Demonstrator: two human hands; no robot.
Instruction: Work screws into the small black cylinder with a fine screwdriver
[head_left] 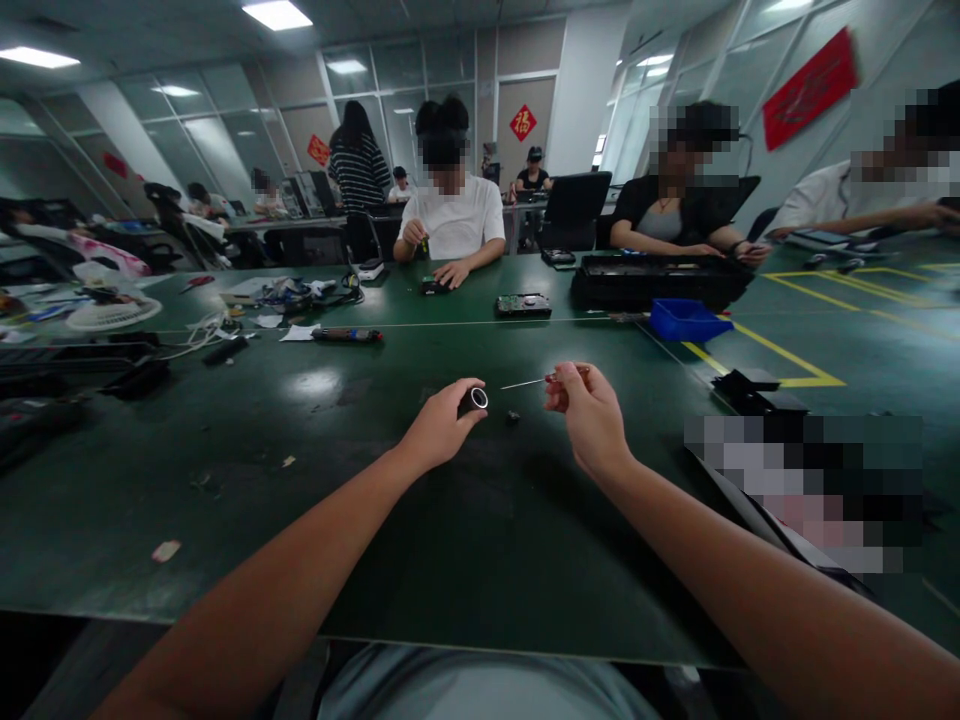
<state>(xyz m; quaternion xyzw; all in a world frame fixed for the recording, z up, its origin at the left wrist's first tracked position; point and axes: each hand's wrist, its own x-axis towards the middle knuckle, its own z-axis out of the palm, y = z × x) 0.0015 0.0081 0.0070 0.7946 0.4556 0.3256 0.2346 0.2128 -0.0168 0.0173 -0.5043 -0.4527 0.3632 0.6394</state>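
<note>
My left hand (442, 422) is closed around a short black cylinder (473, 401) whose round end, with a bright ring, faces toward the right. In my right hand (589, 410) is a screwdriver (525, 384), its thin metal shaft pointing left at the cylinder. A gap separates the shaft's tip from the cylinder. Between the two hands a small dark part (513, 417) lies on the green tabletop (480, 560). My fingers cover most of the screwdriver's handle and part of the cylinder.
Ahead lie a circuit-board unit (523, 304), a pen-shaped tool (347, 336), a blue bin (688, 320) and a long black housing (664, 282). Black brackets (757, 390) are at right; cables (214, 328) at left. A co-worker (450, 225) works across the table.
</note>
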